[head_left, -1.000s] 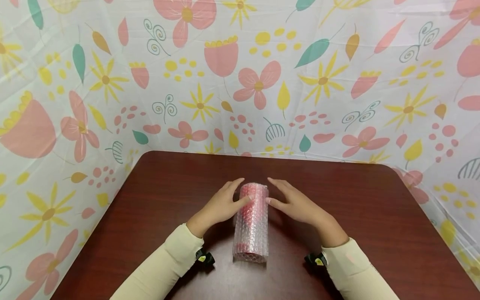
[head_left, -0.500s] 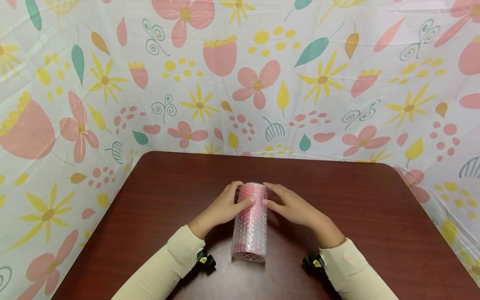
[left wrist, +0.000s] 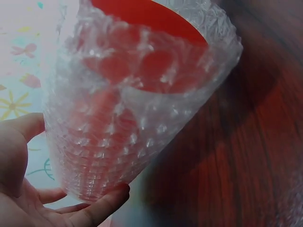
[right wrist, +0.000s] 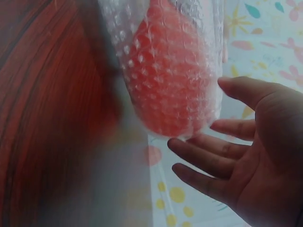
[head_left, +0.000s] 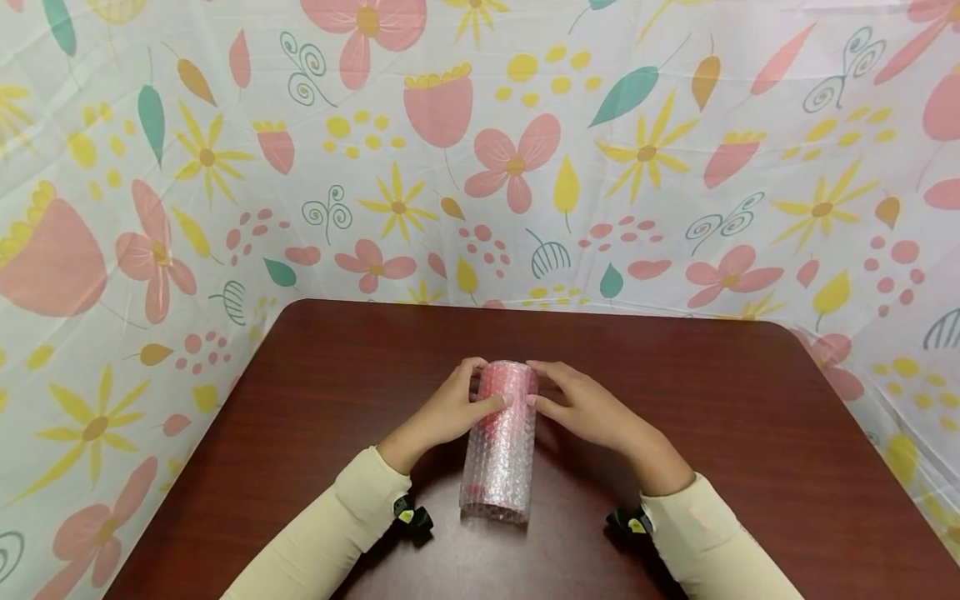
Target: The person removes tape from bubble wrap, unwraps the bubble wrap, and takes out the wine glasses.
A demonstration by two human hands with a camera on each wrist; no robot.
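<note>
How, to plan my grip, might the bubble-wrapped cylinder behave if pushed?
The bubble-wrapped cylinder may roll sideways, given its round body. Its bubbled surface will probably give slightly when pressed. The wrap's rim might crumple, since it extends past the red end inside.

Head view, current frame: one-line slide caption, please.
Left hand and right hand flanking the far end of a bubble-wrapped roll at a dark red table, floral backdrop behind.

From the head, the bubble wrap (head_left: 498, 458) is viewed forward and down, from well above. From each wrist, it is faced close up, from that wrist's side. The surface (head_left: 675, 375) under it and floral cloth (head_left: 517, 167) beyond it are shared by all views.
</note>
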